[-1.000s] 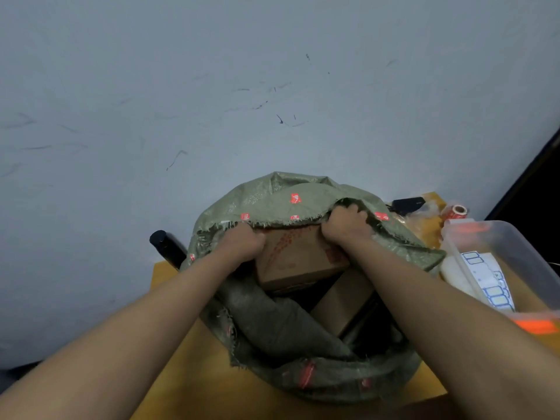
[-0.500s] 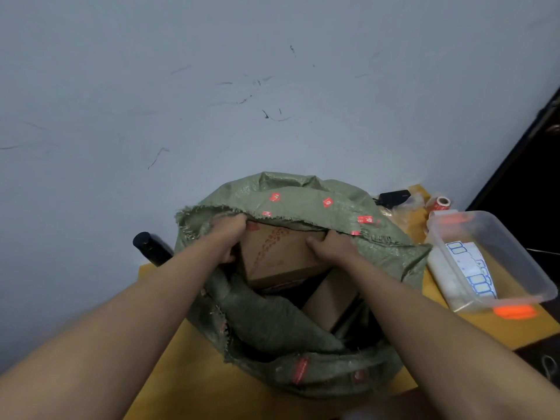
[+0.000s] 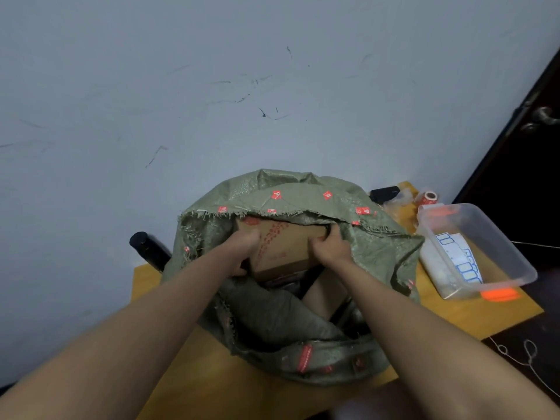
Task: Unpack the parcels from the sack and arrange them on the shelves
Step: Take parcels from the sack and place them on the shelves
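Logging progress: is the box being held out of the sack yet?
Not yet. The box sits inside the sack, its far edge under the rim; left hand and right hand grip its sides.

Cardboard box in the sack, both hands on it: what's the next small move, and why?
Probably lift the cardboard box up and toward you, out of the sack's mouth. The left hand and right hand already grip its two sides, but the green sack rim drapes over its far edge, so it likely needs to slide out from under the fabric first.
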